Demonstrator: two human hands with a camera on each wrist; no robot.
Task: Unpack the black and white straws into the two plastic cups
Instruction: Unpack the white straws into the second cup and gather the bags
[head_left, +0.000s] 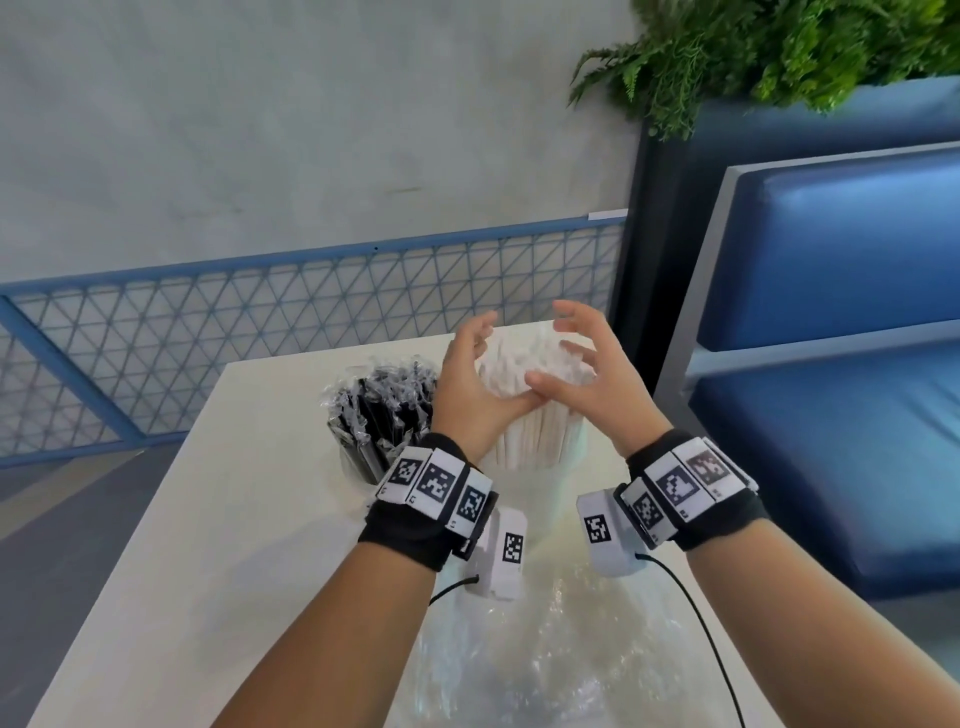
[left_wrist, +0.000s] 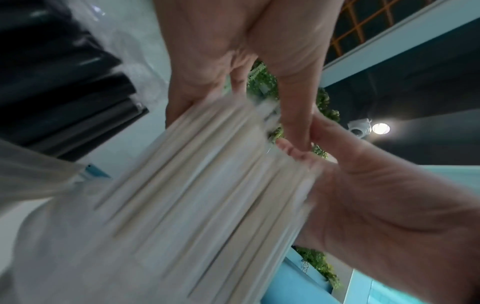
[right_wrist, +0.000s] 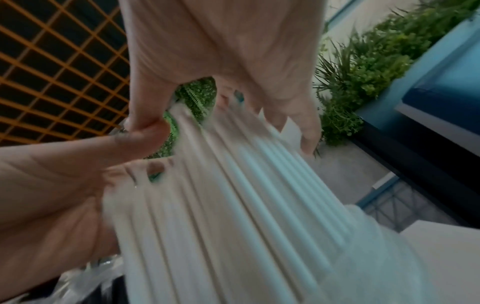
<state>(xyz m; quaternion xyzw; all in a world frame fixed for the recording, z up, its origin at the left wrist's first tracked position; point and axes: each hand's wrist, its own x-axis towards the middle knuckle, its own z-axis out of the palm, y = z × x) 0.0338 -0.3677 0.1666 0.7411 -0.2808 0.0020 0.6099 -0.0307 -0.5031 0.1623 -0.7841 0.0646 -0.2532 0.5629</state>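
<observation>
White straws (head_left: 524, 415) stand as a thick bundle in a clear plastic cup (head_left: 545, 467) near the far right part of the white table (head_left: 156, 519), and both hands are cupped around their upper part. The left hand (head_left: 470, 384) is against the left side of the bundle with its fingers spread and gently curved, the palm turned toward the straws. The right hand (head_left: 587, 379) is on the right side, fingers splayed wide and bent like claws above the straw tops, thumb reaching across the front. The two thumbs touch in front of the bundle; the left wrist view shows them meeting just beside the blurred straws (left_wrist: 207, 185), and the right wrist view shows the same contact with the straws (right_wrist: 246, 195) fanned out below the fingers (right_wrist: 306, 131). Neither hand closes tightly on the bundle; the fingers are loose and open around it, though the blur makes it hard to say which fingertips actually touch.

Black straws (head_left: 379, 410), each in a clear wrapper, stand in a second cup (head_left: 358, 467) just to the left of the white ones, nearly touching the back of the left hand. Both wrists carry black bands with square black-and-white markers and small white camera boxes with cables.

Crumpled clear plastic wrap (head_left: 545, 649) lies on the near part of the table, between the forearms. Behind the table runs a blue mesh fence (head_left: 311, 301) against a grey wall; to the right is a blue padded bench (head_left: 831, 364), with green ferns (head_left: 779, 52) above it.
</observation>
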